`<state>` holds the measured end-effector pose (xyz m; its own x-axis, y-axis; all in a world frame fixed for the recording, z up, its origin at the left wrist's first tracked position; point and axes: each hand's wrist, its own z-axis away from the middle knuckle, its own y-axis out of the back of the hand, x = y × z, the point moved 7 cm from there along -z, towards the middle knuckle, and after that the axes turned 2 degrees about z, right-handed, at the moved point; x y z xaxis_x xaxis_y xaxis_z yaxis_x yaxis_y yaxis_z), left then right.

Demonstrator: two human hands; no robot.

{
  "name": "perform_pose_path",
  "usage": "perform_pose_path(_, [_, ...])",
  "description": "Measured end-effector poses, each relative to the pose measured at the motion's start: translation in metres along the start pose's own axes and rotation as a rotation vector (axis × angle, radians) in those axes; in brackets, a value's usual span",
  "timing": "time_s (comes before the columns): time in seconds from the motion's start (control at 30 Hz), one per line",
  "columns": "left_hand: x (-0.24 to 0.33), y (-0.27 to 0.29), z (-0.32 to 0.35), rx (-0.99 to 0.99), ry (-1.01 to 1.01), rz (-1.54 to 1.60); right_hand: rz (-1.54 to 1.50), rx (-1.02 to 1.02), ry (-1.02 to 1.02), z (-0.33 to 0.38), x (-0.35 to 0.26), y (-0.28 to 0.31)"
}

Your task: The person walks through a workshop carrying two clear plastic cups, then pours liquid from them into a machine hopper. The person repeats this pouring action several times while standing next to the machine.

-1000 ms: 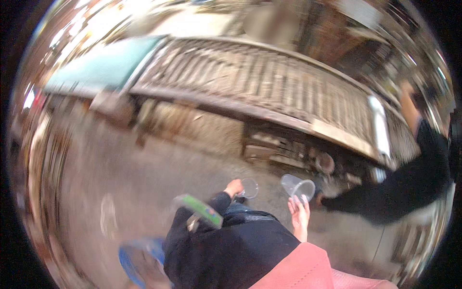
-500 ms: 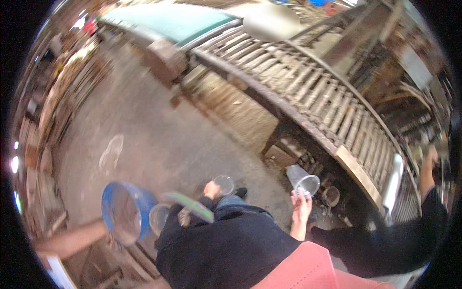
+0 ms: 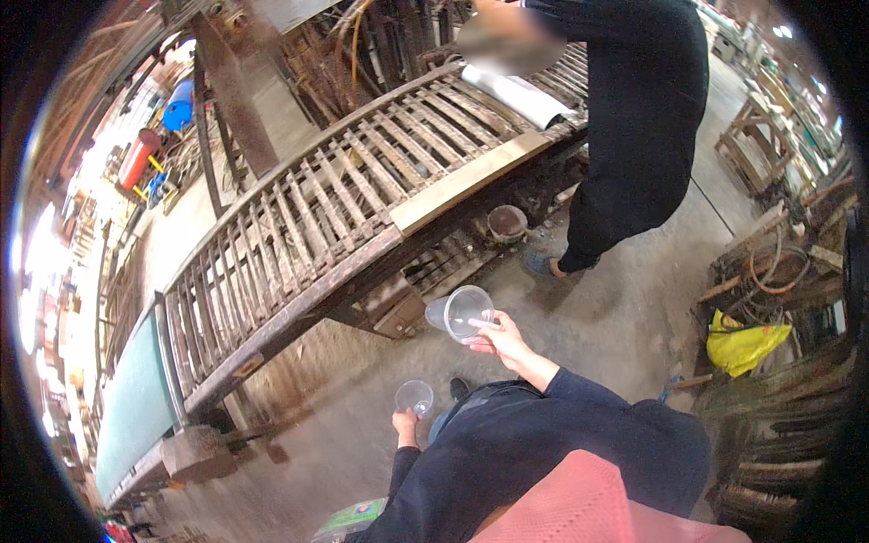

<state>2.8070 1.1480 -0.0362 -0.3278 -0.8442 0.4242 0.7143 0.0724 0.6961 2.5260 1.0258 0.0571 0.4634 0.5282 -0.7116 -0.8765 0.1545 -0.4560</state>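
In my right hand [image 3: 503, 344] is a clear plastic cup [image 3: 457, 314], tilted with its wide rim toward me; my fingers and thumb close on the rim side. My left hand [image 3: 406, 423] is lower and to the left, its fingers closed on the edge of a smaller round clear plastic cup [image 3: 414, 395]. The two cups are apart, both held over the floor. Beside my left forearm, partly hidden by the sleeve, shows a green and white package [image 3: 355, 516].
A slatted conveyor [image 3: 299, 217] crosses ahead, with a wooden board [image 3: 466, 185] along its near edge and a white roll [image 3: 516, 95] on it. A person in black [image 3: 643, 118] stands at its right. A small bucket [image 3: 507, 223] sits below. A yellow bag [image 3: 744, 344] lies right.
My view has swung to the right, bringing the person in black and the yellow bag into sight. The blue bucket has left the picture. Both hands still hold their cups.
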Motion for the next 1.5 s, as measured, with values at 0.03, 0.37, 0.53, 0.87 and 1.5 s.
perform_pose_path(0.03, [0.008,-0.009,-0.003,-0.065,0.023,-0.065,0.005,0.070,-0.010,-0.001,-0.004,0.013])
perform_pose_path(0.37, [0.108,-0.039,-0.028,-0.190,-0.327,-0.224,-0.133,0.176,0.111,0.002,-0.010,0.042])
perform_pose_path(0.53, [0.100,-0.050,-0.036,-0.403,-0.179,-0.155,-0.144,0.232,0.089,0.001,-0.007,0.040])
perform_pose_path(0.87, [0.051,-0.023,-0.055,-0.323,-0.234,-0.400,-0.168,0.281,0.123,0.005,0.006,0.027])
perform_pose_path(1.5, [0.070,-0.042,-0.049,-0.408,-0.626,-0.582,-0.130,0.248,0.084,0.013,0.018,0.003])
